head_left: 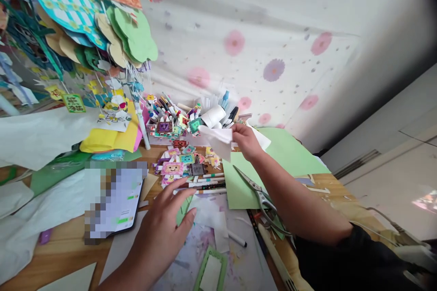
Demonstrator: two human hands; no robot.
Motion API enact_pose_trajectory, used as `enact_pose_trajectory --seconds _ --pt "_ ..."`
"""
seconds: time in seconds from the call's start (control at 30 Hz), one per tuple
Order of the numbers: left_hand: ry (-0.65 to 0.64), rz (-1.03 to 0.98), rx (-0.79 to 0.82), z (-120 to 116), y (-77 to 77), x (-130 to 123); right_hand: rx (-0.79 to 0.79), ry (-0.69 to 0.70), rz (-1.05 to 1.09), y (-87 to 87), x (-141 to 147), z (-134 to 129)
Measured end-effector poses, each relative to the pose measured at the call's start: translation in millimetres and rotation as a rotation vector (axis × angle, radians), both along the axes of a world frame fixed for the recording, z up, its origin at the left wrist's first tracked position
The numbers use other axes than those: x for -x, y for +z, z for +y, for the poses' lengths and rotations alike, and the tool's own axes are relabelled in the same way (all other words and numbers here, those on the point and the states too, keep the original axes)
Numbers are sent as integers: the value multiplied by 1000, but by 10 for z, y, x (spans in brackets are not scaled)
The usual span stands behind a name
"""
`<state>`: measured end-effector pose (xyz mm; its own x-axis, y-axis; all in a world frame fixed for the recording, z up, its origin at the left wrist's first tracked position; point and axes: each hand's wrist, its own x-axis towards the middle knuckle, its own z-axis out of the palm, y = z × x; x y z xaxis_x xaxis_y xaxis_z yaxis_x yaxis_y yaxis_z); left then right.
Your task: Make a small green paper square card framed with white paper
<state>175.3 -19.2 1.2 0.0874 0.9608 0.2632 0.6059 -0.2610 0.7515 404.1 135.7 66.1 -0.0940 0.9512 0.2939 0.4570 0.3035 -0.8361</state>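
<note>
My right hand point(246, 142) pinches a small folded piece of white paper point(217, 138) in front of the pen box at the back of the table. My left hand point(165, 218) is open, fingers spread and bent, over the work area and close to a row of markers point(213, 186). Just beyond it lie small colored paper figures with drawn faces point(172, 168). Below my right forearm, metal scissors point(261, 198) rest partly on a light green sheet point(237, 186). A green paper frame with a pale center point(211, 268) lies at the near edge, beside an uncapped-looking white marker point(238, 238).
A phone point(124, 204) lies left of my left hand. Pens crowd a box point(146, 132) with a white paper roll point(214, 116). Paper decorations point(133, 32) hang at upper left by a white pole point(141, 125). A patterned curtain point(211, 59) covers the wall.
</note>
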Motion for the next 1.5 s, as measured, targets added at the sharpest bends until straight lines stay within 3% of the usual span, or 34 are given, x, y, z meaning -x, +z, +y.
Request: enact_pose_trajectory --seconds 0.1,0.2,0.3,0.4,0.5,0.63,0.77,1.0,1.13,1.2,1.3,1.4,1.5 --pt "34 -154 -111 8 9 38 26 31 268 183 -26 -280" --pt "24 -468 -37 -5 88 37 66 63 465 285 38 -630" --pt "-110 -831 128 -59 255 -14 147 114 617 258 159 -1032" --pt "-284 -996 282 -168 450 -98 303 153 823 123 286 -1454" --pt "-281 -981 389 -322 563 -168 371 171 912 -30 364 -1846" --pt "-184 -874 445 -572 527 -177 418 245 950 -175 385 -2236" --pt "-184 -781 481 -841 437 -123 363 261 945 -298 431 -2468" --pt "-203 -834 656 -1165 335 -42 272 110 947 -508 601 -2725" --pt "-172 -787 675 -1208 224 -2 259 164 771 -632 543 -2801" --pt "-157 -771 704 -1199 192 23 214 170 497 -666 370 -2787" --pt "-110 -780 757 -1151 204 52 111 -64 -183 -651 -96 -2660" --pt "-62 -796 766 -1078 271 59 105 -284 -435 -588 -648 -2408" --pt "-18 -831 721 -1006 366 54 174 -348 -624 -554 -1017 -2096"
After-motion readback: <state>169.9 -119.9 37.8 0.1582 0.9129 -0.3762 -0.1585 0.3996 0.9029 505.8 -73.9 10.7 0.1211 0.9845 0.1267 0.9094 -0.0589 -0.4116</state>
